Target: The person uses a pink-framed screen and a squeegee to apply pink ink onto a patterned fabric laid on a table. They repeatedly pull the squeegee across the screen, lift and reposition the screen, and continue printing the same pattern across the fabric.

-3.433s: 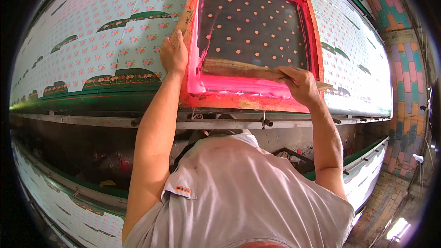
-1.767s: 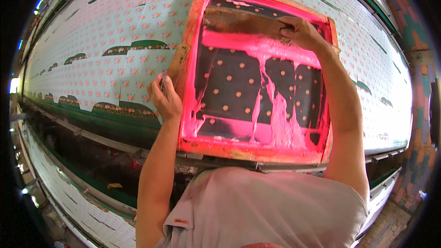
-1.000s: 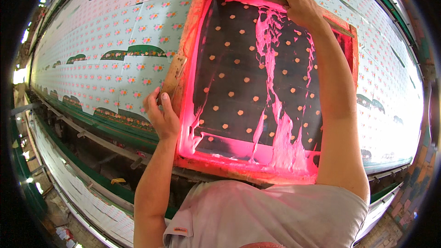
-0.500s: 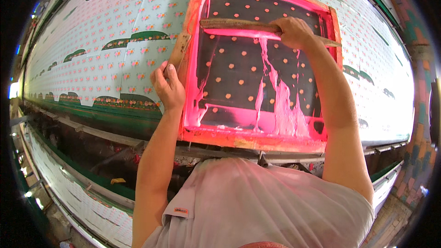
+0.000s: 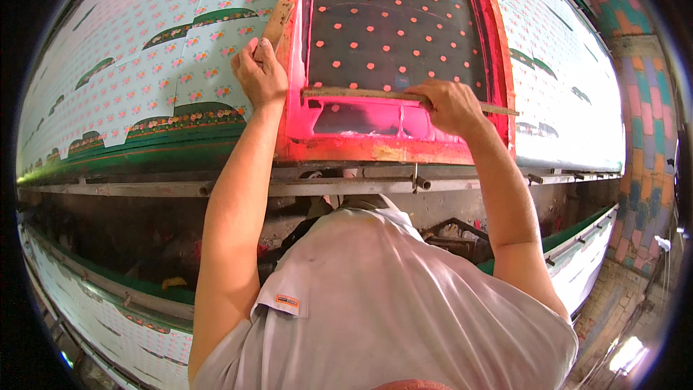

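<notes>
Frame: wooden printing frame (image 5: 393, 146) w/ dark dotted mesh, smeared pink – lies flat on the cloth at 12 o'clock, between both hands.
Left hand (image 5: 258, 72): at 11 o'clock, fingers curled round the frame's left rail, gripping it.
Right hand (image 5: 451, 105): at 1 o'clock, closed on the scraper's right part, inside the frame.
Scraper (image 5: 361, 93): long wooden bar lying across the mesh near the frame's near edge – pink ink (image 5: 361, 112) pooled just below it.
Cloth (image 5: 155, 65): pale flowered fabric, stretches from 9 to 3 o'clock under the frame.
</notes>
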The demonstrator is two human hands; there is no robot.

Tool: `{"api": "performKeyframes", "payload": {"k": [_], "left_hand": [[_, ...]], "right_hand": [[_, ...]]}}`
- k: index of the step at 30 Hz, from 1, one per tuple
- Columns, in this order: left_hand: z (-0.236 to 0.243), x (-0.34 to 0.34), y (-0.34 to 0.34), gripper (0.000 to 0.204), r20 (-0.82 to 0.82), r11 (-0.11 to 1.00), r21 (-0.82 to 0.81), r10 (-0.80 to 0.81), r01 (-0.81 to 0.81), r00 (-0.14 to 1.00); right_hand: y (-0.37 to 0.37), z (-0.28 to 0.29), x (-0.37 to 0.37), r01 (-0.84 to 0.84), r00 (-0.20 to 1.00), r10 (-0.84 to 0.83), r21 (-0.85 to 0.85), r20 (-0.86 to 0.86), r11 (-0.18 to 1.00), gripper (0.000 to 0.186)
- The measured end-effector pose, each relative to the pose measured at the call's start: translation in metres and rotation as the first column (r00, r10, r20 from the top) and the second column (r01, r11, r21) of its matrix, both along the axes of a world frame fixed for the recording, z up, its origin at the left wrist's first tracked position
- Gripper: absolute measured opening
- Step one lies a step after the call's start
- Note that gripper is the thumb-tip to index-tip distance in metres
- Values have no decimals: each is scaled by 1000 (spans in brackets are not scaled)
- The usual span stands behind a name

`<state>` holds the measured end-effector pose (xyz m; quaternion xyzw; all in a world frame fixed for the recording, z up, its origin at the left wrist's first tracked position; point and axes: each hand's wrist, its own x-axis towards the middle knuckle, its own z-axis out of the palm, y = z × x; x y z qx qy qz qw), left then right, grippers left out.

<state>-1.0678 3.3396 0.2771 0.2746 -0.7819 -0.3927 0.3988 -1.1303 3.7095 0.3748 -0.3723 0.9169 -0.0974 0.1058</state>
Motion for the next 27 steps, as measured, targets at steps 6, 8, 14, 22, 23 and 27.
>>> {"api": "performKeyframes", "payload": {"k": [6, 8, 14, 22, 23, 27], "left_hand": [[-6, -4, -6, 50, -2, 999, -25, 24, -24, 1000], [-9, -7, -11, 50, 12, 994, -94, 53, -51, 999], [-17, -11, -21, 60, 137, 985, -171, 43, -19, 990], [-6, -9, -27, 51, 326, 997, -73, 20, 4, 945], [-4, -9, -26, 51, 371, 999, -53, 27, -8, 928], [5, -14, -22, 57, 457, 984, -161, 145, -79, 877]], "right_hand": [[22, -9, 67, -46, 997, 40, -84, -64, 995, 37], [25, -14, 79, -70, 993, 54, -156, -106, 985, 39], [41, -20, 100, -72, 996, 61, -180, -64, 981, 67], [149, -5, 72, -234, 968, 239, -630, -78, 740, 47], [172, -6, 64, -193, 981, 167, -653, -103, 732, 46], [251, -12, 27, 3, 992, -98, -743, -84, 670, 39]]}}
